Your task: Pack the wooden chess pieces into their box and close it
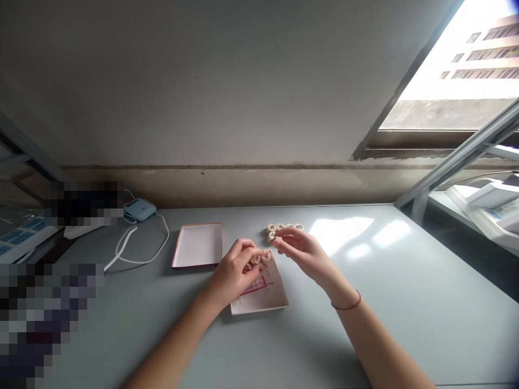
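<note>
My left hand rests over a shallow white box holding round wooden game pieces marked in red, its fingers curled onto them. My right hand hovers just right of it, fingers pinched near a short row of pale round pieces lying on the grey table. A thin red band circles my right wrist. The box's empty lid, white inside with a dark red rim, lies to the left.
A small blue device with a white cable sits at the back left by the wall. A blue power strip lies at the far left. White equipment stands beyond a metal bar at the right.
</note>
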The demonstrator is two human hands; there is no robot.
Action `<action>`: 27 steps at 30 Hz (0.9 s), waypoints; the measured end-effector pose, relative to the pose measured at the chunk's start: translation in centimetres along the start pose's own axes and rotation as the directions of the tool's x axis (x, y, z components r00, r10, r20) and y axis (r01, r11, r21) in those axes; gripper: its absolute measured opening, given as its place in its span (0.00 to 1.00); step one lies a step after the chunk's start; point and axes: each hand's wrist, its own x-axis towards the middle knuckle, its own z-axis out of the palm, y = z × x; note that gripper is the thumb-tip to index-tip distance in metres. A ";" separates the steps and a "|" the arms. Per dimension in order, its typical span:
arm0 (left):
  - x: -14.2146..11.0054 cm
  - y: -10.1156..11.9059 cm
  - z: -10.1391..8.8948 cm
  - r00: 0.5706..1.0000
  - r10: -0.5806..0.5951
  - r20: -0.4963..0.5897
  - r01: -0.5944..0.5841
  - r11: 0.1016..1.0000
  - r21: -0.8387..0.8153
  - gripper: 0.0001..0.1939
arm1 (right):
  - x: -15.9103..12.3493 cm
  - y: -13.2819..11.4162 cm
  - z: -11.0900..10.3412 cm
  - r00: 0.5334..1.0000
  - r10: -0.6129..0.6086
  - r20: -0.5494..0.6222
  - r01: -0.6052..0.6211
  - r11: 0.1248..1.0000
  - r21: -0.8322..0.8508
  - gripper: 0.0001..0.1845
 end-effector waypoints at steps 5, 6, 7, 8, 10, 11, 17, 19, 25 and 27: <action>0.1 0.5 0.8 0.992 0.059 0.112 -0.063 0.997 0.032 0.03 | -0.1 -0.3 -0.3 0.998 0.016 -0.054 -0.014 0.999 0.032 0.19; 0.2 0.6 0.9 0.988 0.083 0.129 -0.092 0.994 0.065 0.03 | -0.1 -0.3 -0.2 0.999 0.009 -0.042 -0.008 0.999 0.034 0.19; 0.3 0.7 1.1 0.983 0.107 0.146 -0.122 0.987 0.102 0.03 | -0.1 -0.3 -0.1 1.000 0.002 -0.028 -0.001 1.000 0.031 0.18; 0.4 0.8 1.2 0.977 0.130 0.169 -0.154 0.978 0.140 0.03 | -0.1 -0.3 -0.1 1.000 -0.007 -0.016 0.007 1.000 0.026 0.18; 0.5 0.9 1.5 0.963 0.159 0.216 -0.205 0.955 0.212 0.06 | -0.1 -0.2 0.0 1.000 -0.021 0.013 0.021 1.000 0.003 0.17; 0.5 0.9 1.5 0.958 0.166 0.232 -0.223 0.943 0.246 0.07 | -0.2 -0.1 0.1 0.999 -0.027 0.029 0.028 0.999 -0.020 0.17; 0.4 0.4 0.9 0.971 0.103 0.215 -0.181 0.905 0.385 0.10 | -1.1 0.0 0.2 0.982 -0.099 0.160 0.151 0.922 -0.357 0.05; 0.2 -0.1 0.5 0.977 0.065 0.204 -0.144 0.903 0.405 0.16 | -1.5 -0.2 0.4 0.975 -0.128 0.184 0.202 0.856 -0.475 0.03; -0.4 -1.6 0.4 0.982 -0.045 0.182 -0.044 0.889 0.457 0.37 | -2.2 -0.6 1.6 0.954 -0.120 0.273 0.277 0.701 -0.658 0.07; -0.5 -1.7 0.6 0.977 -0.059 0.204 -0.041 0.892 0.451 0.36 | -2.3 -0.4 2.1 0.952 -0.118 0.282 0.290 0.639 -0.712 0.09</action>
